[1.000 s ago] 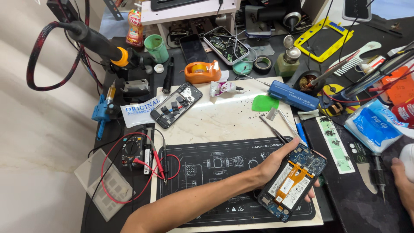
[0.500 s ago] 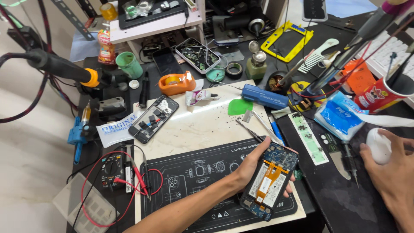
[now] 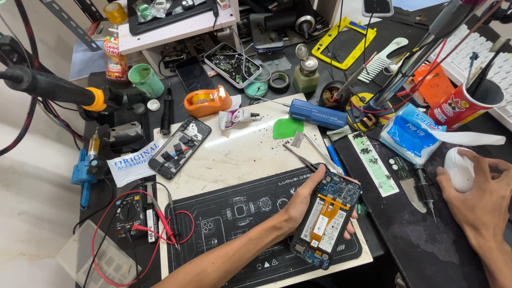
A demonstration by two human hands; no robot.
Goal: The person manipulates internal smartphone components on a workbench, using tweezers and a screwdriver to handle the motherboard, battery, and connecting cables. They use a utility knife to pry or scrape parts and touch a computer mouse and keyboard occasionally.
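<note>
A multimeter (image 3: 129,216) with red leads sits at the left edge of the black repair mat (image 3: 240,213). Beyond it lies a second opened phone (image 3: 180,148). The left hand (image 3: 301,202) grips an opened smartphone (image 3: 326,218), circuit boards up, over the mat. The right hand (image 3: 480,200) curls around a white bottle (image 3: 460,169).

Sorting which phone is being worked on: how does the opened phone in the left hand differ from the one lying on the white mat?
The held phone is gripped by the left hand and tilted over the black mat; the other phone lies flat, untouched, on the white mat. The held phone shows an orange flex ribbon and blue board; the other phone looks mostly dark. Both are open, insides up.
</note>
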